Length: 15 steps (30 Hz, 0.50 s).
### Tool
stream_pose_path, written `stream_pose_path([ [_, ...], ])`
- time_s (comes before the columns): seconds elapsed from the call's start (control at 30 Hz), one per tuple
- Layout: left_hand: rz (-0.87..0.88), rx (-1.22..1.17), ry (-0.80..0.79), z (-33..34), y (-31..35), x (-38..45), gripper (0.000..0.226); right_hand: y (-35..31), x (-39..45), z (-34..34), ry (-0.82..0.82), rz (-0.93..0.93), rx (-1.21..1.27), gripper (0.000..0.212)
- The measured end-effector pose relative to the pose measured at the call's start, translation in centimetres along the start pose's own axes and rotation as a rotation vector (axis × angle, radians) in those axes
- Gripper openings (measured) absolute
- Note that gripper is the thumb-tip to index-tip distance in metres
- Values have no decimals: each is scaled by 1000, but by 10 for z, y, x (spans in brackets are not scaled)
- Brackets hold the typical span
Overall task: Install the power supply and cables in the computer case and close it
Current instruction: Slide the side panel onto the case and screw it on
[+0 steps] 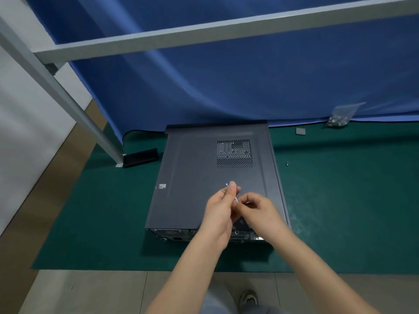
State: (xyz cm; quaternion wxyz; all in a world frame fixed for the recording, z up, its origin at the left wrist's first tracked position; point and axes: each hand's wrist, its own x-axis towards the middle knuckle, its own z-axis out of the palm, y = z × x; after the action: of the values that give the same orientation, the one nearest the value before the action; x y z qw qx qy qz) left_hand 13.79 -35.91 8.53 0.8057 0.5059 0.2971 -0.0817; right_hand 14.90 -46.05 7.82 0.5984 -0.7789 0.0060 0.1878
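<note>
Above the closed computer case (210,177) on the green mat (340,200), left hand (218,211) and right hand (260,211) both pinch a thin white tie (231,191). Light, bendy, probably slippery; pinch near its ends.

1 head view — high, looking forward and steeply down on the computer case (215,177), close.

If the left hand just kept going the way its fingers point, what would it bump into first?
Most likely the dark side panel of the computer case. The left hand, pinching a thin white strip, points up and away over the panel, toward its perforated vent. One view leaves height unclear, so it might pass above and reach the blue cloth.
</note>
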Motion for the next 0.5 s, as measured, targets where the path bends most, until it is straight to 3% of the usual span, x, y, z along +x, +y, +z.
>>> stream_pose_path([
  [0.17, 118, -66, 151, -8, 5, -6, 13, 8, -14, -26, 80, -88, -442, 20],
  [0.37, 159, 74, 53, -21, 1, -17, 17, 21, -30, -47, -51, -112, -170, 9],
  [0.5, 122, 123, 3, -20, -15, -25, 17, 24, -42, -40, -155, -146, -197, 33],
])
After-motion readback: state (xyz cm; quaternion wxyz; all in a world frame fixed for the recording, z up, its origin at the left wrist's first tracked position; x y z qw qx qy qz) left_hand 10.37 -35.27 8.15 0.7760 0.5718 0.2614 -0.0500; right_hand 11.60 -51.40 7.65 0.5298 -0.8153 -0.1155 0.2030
